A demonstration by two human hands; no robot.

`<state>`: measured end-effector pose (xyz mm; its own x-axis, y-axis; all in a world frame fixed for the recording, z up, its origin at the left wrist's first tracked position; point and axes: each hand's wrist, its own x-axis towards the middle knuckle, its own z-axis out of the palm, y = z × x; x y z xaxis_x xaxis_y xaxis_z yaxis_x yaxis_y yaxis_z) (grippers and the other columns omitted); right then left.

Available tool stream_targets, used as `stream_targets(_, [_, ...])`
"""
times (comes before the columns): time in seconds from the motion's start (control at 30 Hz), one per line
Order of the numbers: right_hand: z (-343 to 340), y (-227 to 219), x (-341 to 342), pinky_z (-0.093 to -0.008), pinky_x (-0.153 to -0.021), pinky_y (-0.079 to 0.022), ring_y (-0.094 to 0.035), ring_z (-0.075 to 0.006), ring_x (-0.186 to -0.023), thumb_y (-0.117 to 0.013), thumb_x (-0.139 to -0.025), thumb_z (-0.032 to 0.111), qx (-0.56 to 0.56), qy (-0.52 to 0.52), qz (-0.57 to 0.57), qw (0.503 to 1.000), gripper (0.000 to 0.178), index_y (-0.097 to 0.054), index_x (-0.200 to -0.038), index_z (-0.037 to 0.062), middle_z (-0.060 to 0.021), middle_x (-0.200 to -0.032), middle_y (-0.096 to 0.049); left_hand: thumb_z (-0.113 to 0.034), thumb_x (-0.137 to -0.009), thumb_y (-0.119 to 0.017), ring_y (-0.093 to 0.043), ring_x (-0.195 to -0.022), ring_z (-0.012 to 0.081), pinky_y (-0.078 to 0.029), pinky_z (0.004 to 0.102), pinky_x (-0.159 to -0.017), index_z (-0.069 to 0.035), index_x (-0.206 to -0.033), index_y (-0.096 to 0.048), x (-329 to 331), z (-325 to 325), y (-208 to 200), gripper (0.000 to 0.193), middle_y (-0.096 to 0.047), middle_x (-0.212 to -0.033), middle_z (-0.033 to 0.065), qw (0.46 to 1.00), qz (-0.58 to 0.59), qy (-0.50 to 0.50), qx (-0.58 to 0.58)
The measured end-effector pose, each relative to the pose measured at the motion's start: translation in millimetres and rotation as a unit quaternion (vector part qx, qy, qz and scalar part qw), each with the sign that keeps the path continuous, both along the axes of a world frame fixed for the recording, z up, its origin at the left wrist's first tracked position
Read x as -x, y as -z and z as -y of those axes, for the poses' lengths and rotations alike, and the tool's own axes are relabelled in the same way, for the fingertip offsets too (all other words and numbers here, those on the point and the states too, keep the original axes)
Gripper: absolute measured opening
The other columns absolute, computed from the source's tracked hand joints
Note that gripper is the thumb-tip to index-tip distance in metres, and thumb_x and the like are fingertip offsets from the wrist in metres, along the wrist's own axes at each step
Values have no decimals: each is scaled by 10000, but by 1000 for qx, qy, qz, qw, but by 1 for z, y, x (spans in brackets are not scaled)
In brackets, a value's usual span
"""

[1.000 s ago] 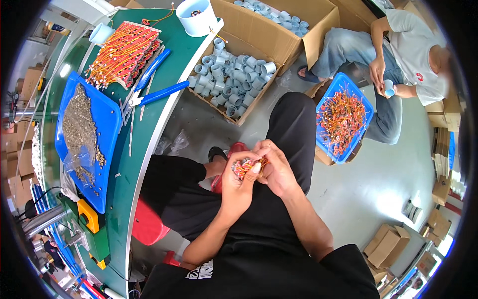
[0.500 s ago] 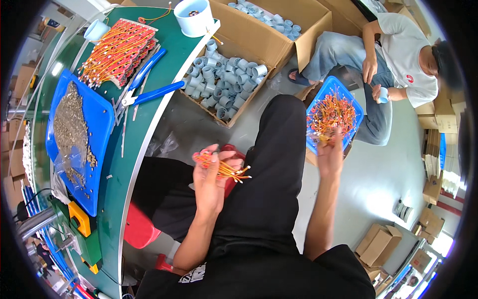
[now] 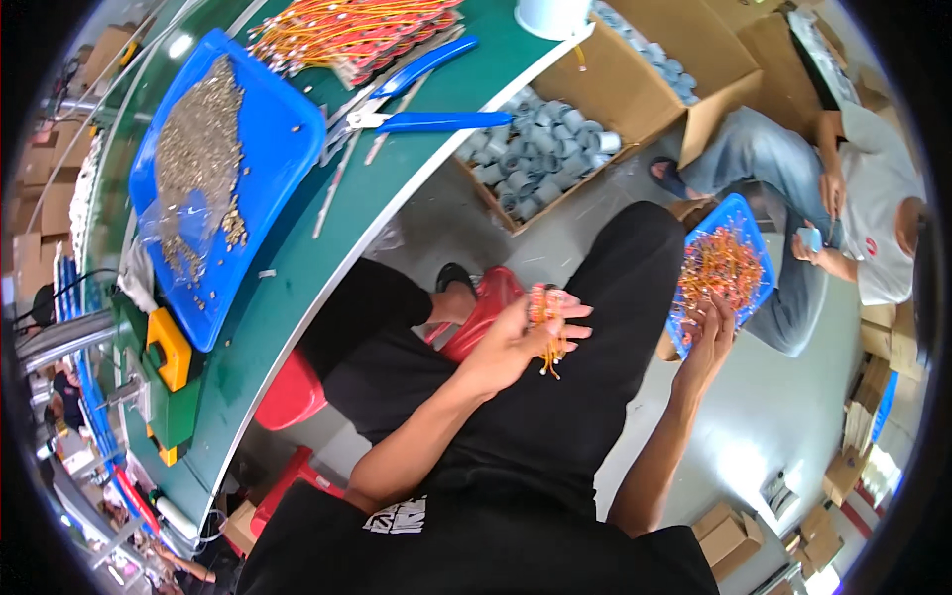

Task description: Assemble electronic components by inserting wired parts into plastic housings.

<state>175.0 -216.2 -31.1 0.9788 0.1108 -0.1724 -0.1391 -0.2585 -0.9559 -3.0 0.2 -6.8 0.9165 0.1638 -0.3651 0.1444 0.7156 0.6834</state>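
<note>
My left hand point(image 3: 511, 347) is closed around a bundle of wired boards point(image 3: 542, 306), small round red pieces with orange and yellow leads hanging below the fingers. Its outer fingers stretch to the right over my black trouser leg. At the near edge of a blue tray point(image 3: 762, 230), my right hand point(image 3: 706, 342) has its fingers bent and apart, their tips at a heap of similar wired boards point(image 3: 722, 266). No piece stands out as gripped in that hand.
On the green table point(image 3: 297, 288) at left lie blue-handled pliers point(image 3: 436, 121), a blue tray of small metal parts point(image 3: 288, 154) and stacked wired boards point(image 3: 372, 30). A carton of light-blue cups point(image 3: 545, 149) stands beyond my knees. At right, a seated person point(image 3: 883, 198) holds one cup.
The view has shifted, so the table and trays sit differently in it. My left hand still holds its bundle, now turned with the leads pointing down. My right hand has stayed at the tray.
</note>
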Motion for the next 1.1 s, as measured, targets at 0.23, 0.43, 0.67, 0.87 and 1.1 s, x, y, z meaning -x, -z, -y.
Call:
stream_targets(0.23, [-113, -66, 55, -345, -695, -478, -572, -282, -801, -653, -801, 113, 86, -502, 178, 842, 205, -612, -982, 26, -117, -852, -596, -221, -1007, -447, -627, -754, 135, -501, 257, -645, -16, -1129, -488, 8, -8, -2, 242, -656, -888, 109, 980, 18, 187, -67])
stream_targets(0.43, [-118, -51, 60, -342, -575, -476, -607, -281, -611, -628, -884, 132, 63, -448, 45, 891, 153, -571, -868, -10, -150, -717, -599, -298, -1014, -425, -583, -646, 102, -440, 222, -539, -22, -1123, -462, 15, -2, -4, 299, -606, -834, 73, 990, -36, 64, -123])
stream_targets(0.67, [-118, -38, 76, -298, -592, -477, -622, -201, -625, -583, -926, 126, 84, -394, 38, 915, 141, -549, -943, -9, -129, -730, -630, -255, -1018, -420, -572, -624, 106, -418, 218, -516, -25, -1092, -418, 18, 8, -7, 242, -594, -815, 80, 983, -63, -42, -168])
stream_targets(0.87, [-118, -42, 74, -257, -560, -504, -619, -111, -663, -563, -939, 124, 8, -369, -49, 928, 148, -551, -966, -21, -88, -742, -641, -198, -999, -474, -632, -693, 143, -467, 225, -567, -15, -1046, -400, 16, 3, -10, 203, -619, -888, 115, 992, -56, -37, -105])
stream_targets(1.1, [-118, -38, 83, -354, -613, -485, -600, -310, -672, -614, -860, 75, 76, -369, 111, 920, 91, -564, -880, 2, -137, -744, -598, -68, -956, -527, -623, -682, 120, -495, 256, -593, 27, -1043, -404, 13, 12, -9, 178, -622, -877, 126, 979, -85, -61, -177])
